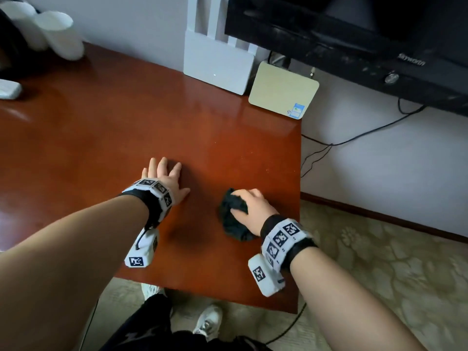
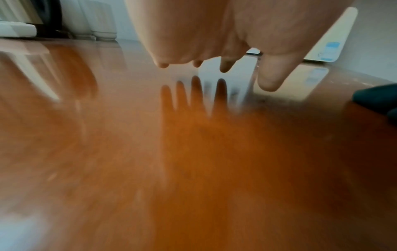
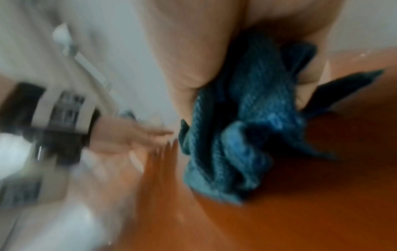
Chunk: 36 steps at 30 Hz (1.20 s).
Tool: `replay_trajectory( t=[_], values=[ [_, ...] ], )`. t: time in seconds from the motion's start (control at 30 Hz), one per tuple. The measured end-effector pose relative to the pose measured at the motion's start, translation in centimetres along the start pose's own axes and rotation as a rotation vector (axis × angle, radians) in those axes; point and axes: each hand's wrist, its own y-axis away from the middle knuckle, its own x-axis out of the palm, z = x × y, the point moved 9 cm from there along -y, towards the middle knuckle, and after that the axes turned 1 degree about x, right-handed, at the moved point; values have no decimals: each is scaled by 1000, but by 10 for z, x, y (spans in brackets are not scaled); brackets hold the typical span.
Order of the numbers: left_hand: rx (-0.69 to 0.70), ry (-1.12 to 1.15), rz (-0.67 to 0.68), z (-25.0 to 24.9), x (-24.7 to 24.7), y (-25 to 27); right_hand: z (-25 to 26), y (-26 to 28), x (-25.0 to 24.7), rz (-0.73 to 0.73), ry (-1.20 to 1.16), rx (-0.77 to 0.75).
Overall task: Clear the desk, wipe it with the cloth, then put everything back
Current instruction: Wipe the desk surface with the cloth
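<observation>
The cloth (image 1: 234, 216), dark blue and bunched, lies on the red-brown surface (image 1: 126, 127) in the lower right part of the head view, close to the right edge and not far from the near edge. The right hand (image 1: 249, 206) sits on top of it, fingers (image 3: 184, 64) curled down over the folds and gripping them, so the cloth is pressed against the wood. In the right wrist view the cloth (image 3: 242, 118) spills out below the palm in loose folds, with 1 flap pointing off to the right of the frame.

The left hand (image 1: 164, 178) lies to the left of the cloth, well apart from it, palm down with fingers (image 2: 225, 64) straight and slightly spread; the left wrist view shows the fingertips a little above their reflection, so I cannot tell how firmly it bears down.

The step in hand looks like wiping. To do it well, I would keep the cloth flattened under the palm, overlap the strokes, and use the left hand as a brace.

The right edge and near corner are close, so a stroke toward the lower right of the frame could drag the cloth off. The widest room is toward the centre and left. At the upper centre a white box (image 1: 217, 67) and a beige box (image 1: 283, 89) stand against the wall; 2 white cups (image 1: 60, 34) sit upper left.
</observation>
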Motion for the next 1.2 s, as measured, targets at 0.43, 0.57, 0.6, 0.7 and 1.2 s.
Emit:
replay_trajectory(
  t=[0.43,0.57,0.6,0.7,1.2],
  values=[
    [26,-73,174,31,-19,-80,91,-154,-3,-71,353,-43],
    [-4,-81,226,31,-19,-80,57,-157,-19,-83,315,26],
    [-11,-81,232,31,-20,-79,42,-155,-26,-89,297,71],
    [-48,-82,229,26,-23,-77,-9,-141,-52,-146,271,203],
    [79,-103,211,-64,-17,-81,-112,-52,-149,-486,-516,359]
  ],
)
